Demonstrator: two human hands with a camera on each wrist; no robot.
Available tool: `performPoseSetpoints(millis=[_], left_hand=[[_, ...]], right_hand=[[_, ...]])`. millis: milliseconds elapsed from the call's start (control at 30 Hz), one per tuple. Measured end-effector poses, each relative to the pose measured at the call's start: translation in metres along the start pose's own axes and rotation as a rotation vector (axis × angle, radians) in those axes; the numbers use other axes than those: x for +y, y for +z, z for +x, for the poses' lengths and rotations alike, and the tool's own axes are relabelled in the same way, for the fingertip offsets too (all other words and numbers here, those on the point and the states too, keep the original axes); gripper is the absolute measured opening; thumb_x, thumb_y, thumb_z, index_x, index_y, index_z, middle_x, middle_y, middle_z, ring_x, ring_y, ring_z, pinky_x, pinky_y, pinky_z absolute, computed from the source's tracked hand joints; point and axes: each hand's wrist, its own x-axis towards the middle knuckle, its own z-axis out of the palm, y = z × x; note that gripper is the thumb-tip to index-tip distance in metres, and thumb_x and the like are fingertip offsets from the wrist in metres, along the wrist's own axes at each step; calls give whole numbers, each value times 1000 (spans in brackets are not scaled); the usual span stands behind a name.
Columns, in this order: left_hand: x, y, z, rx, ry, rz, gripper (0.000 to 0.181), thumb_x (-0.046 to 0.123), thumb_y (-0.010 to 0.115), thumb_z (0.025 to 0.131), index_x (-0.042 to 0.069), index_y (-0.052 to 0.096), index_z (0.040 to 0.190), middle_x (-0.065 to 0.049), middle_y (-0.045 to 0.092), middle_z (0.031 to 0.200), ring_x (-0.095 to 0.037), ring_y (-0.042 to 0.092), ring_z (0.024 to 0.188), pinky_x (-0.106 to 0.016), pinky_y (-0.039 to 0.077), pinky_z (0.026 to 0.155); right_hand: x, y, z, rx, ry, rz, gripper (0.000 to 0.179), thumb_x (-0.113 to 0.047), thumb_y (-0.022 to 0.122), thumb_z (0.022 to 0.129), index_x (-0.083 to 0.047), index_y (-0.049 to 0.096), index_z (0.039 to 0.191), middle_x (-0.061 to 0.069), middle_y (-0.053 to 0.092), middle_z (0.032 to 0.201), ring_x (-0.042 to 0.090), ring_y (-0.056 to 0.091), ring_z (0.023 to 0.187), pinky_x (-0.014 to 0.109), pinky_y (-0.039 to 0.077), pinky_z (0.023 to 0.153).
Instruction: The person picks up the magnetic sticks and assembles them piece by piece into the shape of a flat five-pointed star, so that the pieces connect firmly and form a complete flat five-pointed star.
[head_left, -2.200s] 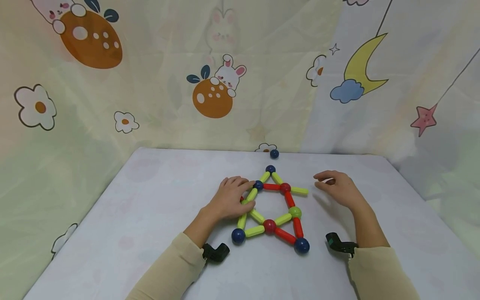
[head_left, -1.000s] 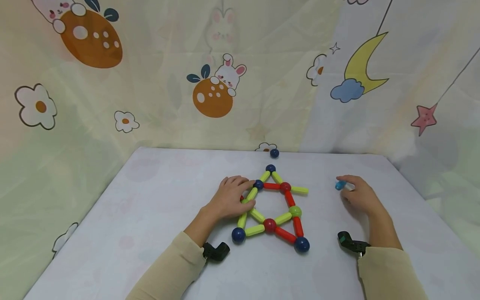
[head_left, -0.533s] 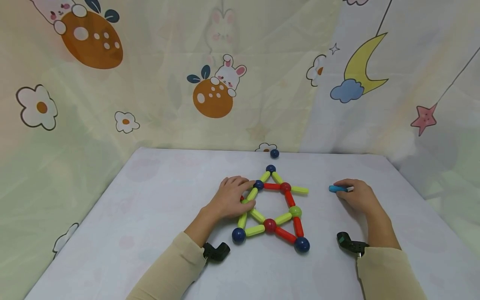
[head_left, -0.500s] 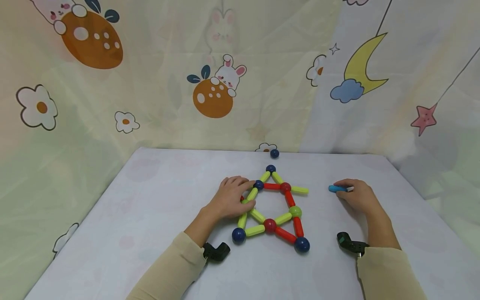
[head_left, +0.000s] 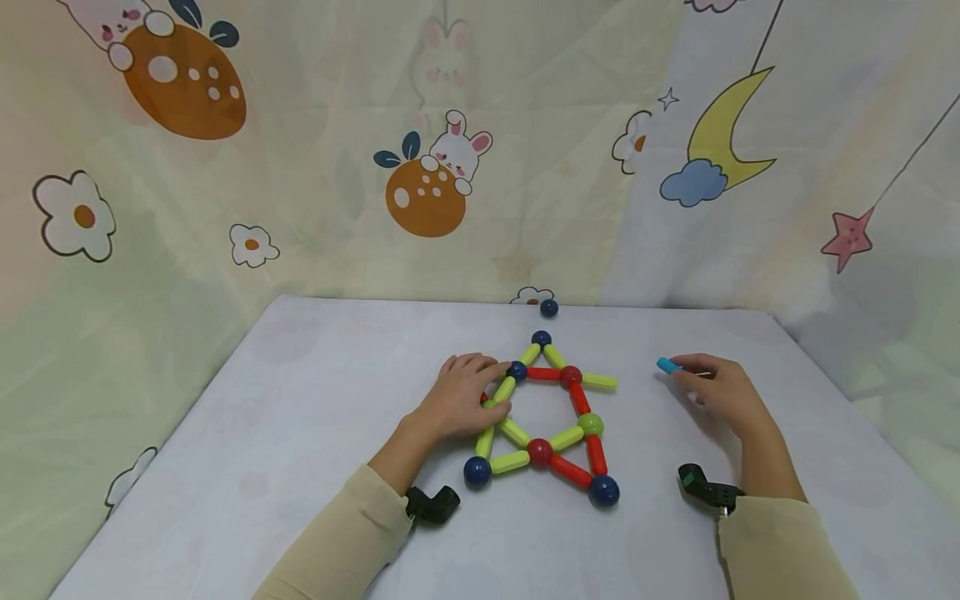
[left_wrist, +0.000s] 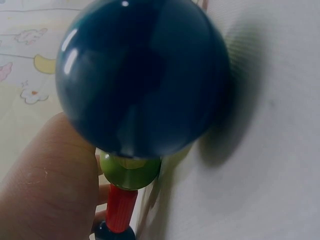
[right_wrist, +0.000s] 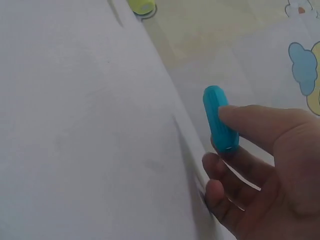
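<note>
A flat frame of magnetic sticks and balls lies on the table in the head view, with red sticks (head_left: pixel 570 472), yellow-green sticks (head_left: pixel 510 462), dark blue balls (head_left: pixel 603 491), red balls (head_left: pixel 539 453) and a green ball (head_left: pixel 591 425). My left hand (head_left: pixel 463 396) rests on its left side, thumb across a yellow-green stick and a fingertip at a blue ball (head_left: pixel 517 371); a red ball is mostly hidden beneath. To the frame's right, my right hand (head_left: pixel 720 392) pinches a blue magnetic stick (right_wrist: pixel 220 119) between thumb and finger. A blue ball (left_wrist: pixel 142 77) fills much of the left wrist view.
One loose dark blue ball (head_left: pixel 549 308) sits at the far edge of the white table (head_left: pixel 337 375). A yellow-green stick (head_left: pixel 600 382) juts right from the frame. A printed cloth (head_left: pixel 322 150) hangs behind. Each wrist wears a black camera (head_left: pixel 433 505).
My right hand moved right from near the frame and now holds a blue stick, which has turned in its fingers. My left hand and the frame have stayed still.
</note>
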Motion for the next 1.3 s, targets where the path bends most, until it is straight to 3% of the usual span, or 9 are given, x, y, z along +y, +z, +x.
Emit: performPoseSetpoints(millis=[233,533,867,1067,1300], left_hand=[[1,-2,-1,7,2,-15,64,49,57,95,22,53,152,-5,55,150,-31,43,145,-62,26,122],[1,-1,-1,14,4,-12,63,49,57,94,22,53,152,-5,56,149,-30,44,144,-62,27,122],[0,1,0,10,-6,-13,64,51,57,95,24,52,153,-3,56,150,-28,42,146,-60,27,123],[1,-1,0,6,-6,-12,65,50,57,95,23,52,153,-4,55,150,-29,42,146,-60,26,123],[2,-2,-1,9,-8,-23,64,49,58,95,22,53,152,-5,56,150,-29,43,145,-61,26,123]], right_hand=[[0,2,1,-13,20,86,60,-48,60,102,-8,56,146,19,57,143,12,65,100,24,52,82],[0,2,2,-56,-7,155,63,-54,65,98,-10,59,143,16,53,148,6,64,103,16,54,84],[-4,3,3,-165,-40,289,49,-38,71,98,-8,64,136,-7,62,121,11,64,103,21,56,88],[-4,5,5,-229,-103,305,43,-26,71,99,-3,64,134,-3,63,116,14,65,101,24,57,88],[-9,10,5,-301,-97,343,40,-24,70,99,-2,64,132,5,66,112,20,63,101,26,57,88]])
